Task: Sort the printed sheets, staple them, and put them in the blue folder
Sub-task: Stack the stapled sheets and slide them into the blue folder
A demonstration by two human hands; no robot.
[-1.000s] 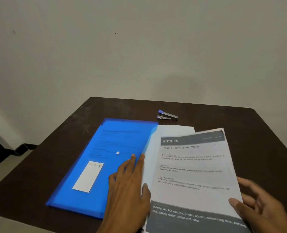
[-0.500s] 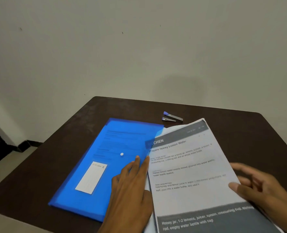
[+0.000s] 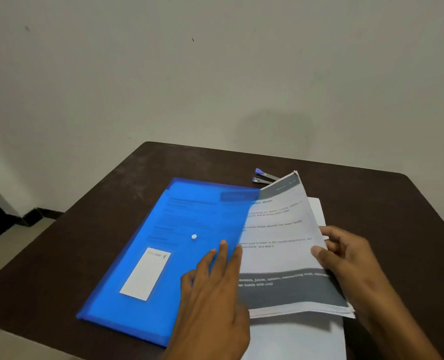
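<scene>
Item: printed sheets (image 3: pixel 280 245), entering the blue folder (image 3: pixel 169 245) from its right edge. Your right hand (image 3: pixel 345 258) is pinching them, fingers clamped on the stack, feeding leftward. Your left hand (image 3: pixel 215 289) is pressing the folder flat, fingers straight, steadying it. Stapler (image 3: pixel 263 176) is lying far. Dark desk (image 3: pixel 384 203); plain wall (image 3: pixel 215 74).
</scene>
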